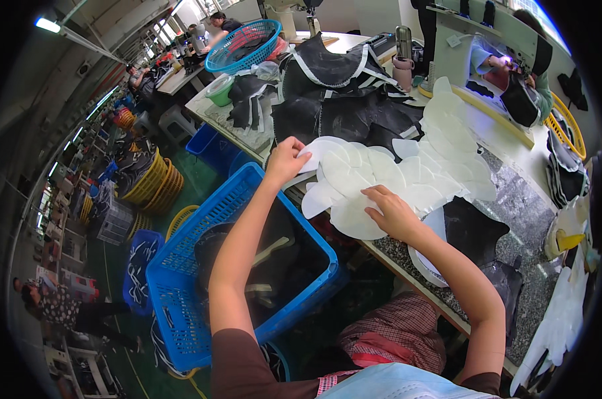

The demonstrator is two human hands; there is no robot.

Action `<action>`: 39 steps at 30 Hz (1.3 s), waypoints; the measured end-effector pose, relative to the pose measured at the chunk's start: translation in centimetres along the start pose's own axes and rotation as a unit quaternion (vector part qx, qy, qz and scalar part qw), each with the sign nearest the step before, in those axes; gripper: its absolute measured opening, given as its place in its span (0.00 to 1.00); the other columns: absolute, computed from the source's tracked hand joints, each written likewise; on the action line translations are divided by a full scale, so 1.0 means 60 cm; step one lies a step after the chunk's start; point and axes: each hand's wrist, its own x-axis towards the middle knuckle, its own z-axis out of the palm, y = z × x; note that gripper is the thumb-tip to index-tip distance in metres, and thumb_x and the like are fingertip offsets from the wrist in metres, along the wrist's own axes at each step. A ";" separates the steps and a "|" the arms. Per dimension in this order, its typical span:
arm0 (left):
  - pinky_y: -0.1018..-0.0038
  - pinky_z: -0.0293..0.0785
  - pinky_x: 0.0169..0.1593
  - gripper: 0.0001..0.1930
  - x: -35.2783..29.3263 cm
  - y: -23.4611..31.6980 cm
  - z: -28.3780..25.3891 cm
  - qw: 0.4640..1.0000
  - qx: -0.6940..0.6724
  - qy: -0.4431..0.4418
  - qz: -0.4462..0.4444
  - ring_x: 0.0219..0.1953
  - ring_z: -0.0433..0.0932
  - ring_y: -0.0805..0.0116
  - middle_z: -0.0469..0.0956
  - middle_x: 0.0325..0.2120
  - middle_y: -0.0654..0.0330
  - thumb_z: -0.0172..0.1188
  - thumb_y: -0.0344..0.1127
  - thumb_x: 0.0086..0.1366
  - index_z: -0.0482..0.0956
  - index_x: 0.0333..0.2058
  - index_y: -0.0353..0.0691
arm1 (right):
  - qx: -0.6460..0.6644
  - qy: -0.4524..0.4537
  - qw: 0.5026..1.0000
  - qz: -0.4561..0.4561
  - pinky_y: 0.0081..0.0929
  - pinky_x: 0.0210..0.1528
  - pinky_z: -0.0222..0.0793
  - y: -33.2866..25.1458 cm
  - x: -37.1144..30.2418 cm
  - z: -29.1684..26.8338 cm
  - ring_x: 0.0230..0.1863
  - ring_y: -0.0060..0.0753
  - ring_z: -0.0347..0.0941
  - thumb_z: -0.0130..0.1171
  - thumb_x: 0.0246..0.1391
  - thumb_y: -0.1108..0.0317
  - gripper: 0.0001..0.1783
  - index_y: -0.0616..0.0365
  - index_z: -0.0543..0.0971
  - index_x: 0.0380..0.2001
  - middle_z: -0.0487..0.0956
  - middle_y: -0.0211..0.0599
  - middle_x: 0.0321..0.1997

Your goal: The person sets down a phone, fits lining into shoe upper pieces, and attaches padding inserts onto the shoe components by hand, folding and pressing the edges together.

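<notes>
My left hand (287,163) pinches the edge of a white rounded sheet piece (314,151) at the left end of an overlapping spread of such pieces. My right hand (391,210) lies palm down with fingers apart, its fingertips touching the front of the white spread (357,219). Behind the spread, black cut pieces with white trim (327,113) are heaped on the table. Next to my right forearm lies another black piece (472,229), partly over a white round-edged thing (435,256).
A blue basket (164,263) with black pieces stands below the table's left edge. A pink bottle (403,72), green bowl (220,93) and light blue basket (269,36) stand at the back. A co-worker's hands (504,63) are at a machine on the right.
</notes>
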 end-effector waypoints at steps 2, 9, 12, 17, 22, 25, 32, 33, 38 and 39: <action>0.71 0.79 0.38 0.14 -0.015 0.002 0.014 0.990 -0.135 -0.023 -0.043 0.36 0.82 0.69 0.81 0.33 0.56 0.63 0.32 0.64 0.70 0.44 0.35 | 0.033 0.035 0.999 -0.020 0.42 0.57 0.70 0.005 0.019 0.015 0.56 0.53 0.73 0.58 0.59 0.69 0.21 0.62 0.73 0.56 0.74 0.49 0.55; 0.64 0.77 0.55 0.20 -0.010 0.002 0.010 0.917 -0.367 -0.060 -0.142 0.53 0.77 0.65 0.77 0.50 0.55 0.56 0.45 0.72 0.71 0.55 0.37 | 0.243 0.135 0.957 0.089 0.41 0.55 0.70 0.013 0.111 0.060 0.51 0.56 0.73 0.60 0.57 0.72 0.21 0.55 0.70 0.54 0.72 0.51 0.52; 0.61 0.75 0.59 0.24 -0.013 0.024 0.028 0.830 -0.540 -0.087 -0.112 0.54 0.78 0.59 0.79 0.50 0.53 0.54 0.48 0.73 0.73 0.55 0.32 | 0.215 0.197 0.956 0.002 0.42 0.55 0.70 0.002 0.129 0.046 0.51 0.55 0.73 0.62 0.54 0.75 0.29 0.48 0.69 0.59 0.68 0.49 0.57; 0.60 0.77 0.58 0.21 -0.024 0.025 0.032 0.783 -0.602 -0.100 -0.120 0.51 0.81 0.58 0.80 0.49 0.54 0.52 0.45 0.74 0.75 0.54 0.33 | 0.059 0.124 0.985 -0.101 0.38 0.49 0.74 -0.039 0.142 -0.018 0.47 0.46 0.76 0.68 0.46 0.78 0.39 0.43 0.70 0.63 0.64 0.43 0.61; 0.64 0.79 0.52 0.19 -0.026 0.026 0.045 0.807 -0.558 -0.121 -0.151 0.48 0.82 0.62 0.81 0.48 0.59 0.49 0.46 0.74 0.77 0.54 0.41 | -0.056 0.134 0.978 -0.149 0.36 0.47 0.76 -0.024 0.157 -0.016 0.45 0.40 0.77 0.74 0.40 0.72 0.31 0.51 0.75 0.51 0.69 0.38 0.56; 0.66 0.80 0.50 0.18 -0.009 0.051 0.059 0.799 -0.569 -0.147 -0.131 0.45 0.83 0.65 0.83 0.43 0.60 0.52 0.47 0.73 0.79 0.51 0.41 | -0.153 0.187 0.940 -0.240 0.36 0.46 0.75 -0.014 0.163 -0.050 0.48 0.42 0.73 0.76 0.27 0.74 0.34 0.55 0.77 0.46 0.73 0.37 0.51; 0.57 0.79 0.54 0.19 -0.017 0.056 0.062 0.815 -0.562 -0.097 -0.099 0.46 0.82 0.58 0.81 0.44 0.54 0.48 0.44 0.75 0.78 0.49 0.33 | -0.218 0.130 0.925 -0.281 0.39 0.48 0.64 -0.071 0.174 -0.069 0.46 0.44 0.68 0.73 0.27 0.74 0.29 0.58 0.75 0.40 0.72 0.35 0.42; 0.57 0.79 0.54 0.19 -0.016 0.056 0.064 0.824 -0.551 -0.088 -0.103 0.46 0.82 0.58 0.81 0.44 0.54 0.48 0.44 0.75 0.78 0.49 0.32 | -0.214 0.129 0.925 -0.287 0.39 0.47 0.64 -0.076 0.176 -0.069 0.44 0.44 0.67 0.72 0.27 0.75 0.28 0.58 0.74 0.38 0.72 0.35 0.40; 0.56 0.80 0.53 0.20 -0.008 0.067 0.084 0.827 -0.543 -0.068 -0.128 0.46 0.82 0.55 0.81 0.44 0.52 0.47 0.43 0.75 0.78 0.49 0.30 | -0.198 0.127 0.922 -0.309 0.39 0.43 0.63 -0.065 0.177 -0.070 0.39 0.47 0.66 0.71 0.24 0.80 0.26 0.61 0.72 0.33 0.70 0.38 0.34; 0.57 0.81 0.51 0.21 -0.005 0.069 0.089 0.826 -0.543 -0.064 -0.133 0.45 0.82 0.55 0.80 0.44 0.51 0.47 0.44 0.75 0.77 0.49 0.29 | -0.195 0.124 0.921 -0.313 0.39 0.43 0.63 -0.064 0.177 -0.070 0.39 0.47 0.66 0.71 0.24 0.80 0.26 0.61 0.72 0.33 0.70 0.38 0.34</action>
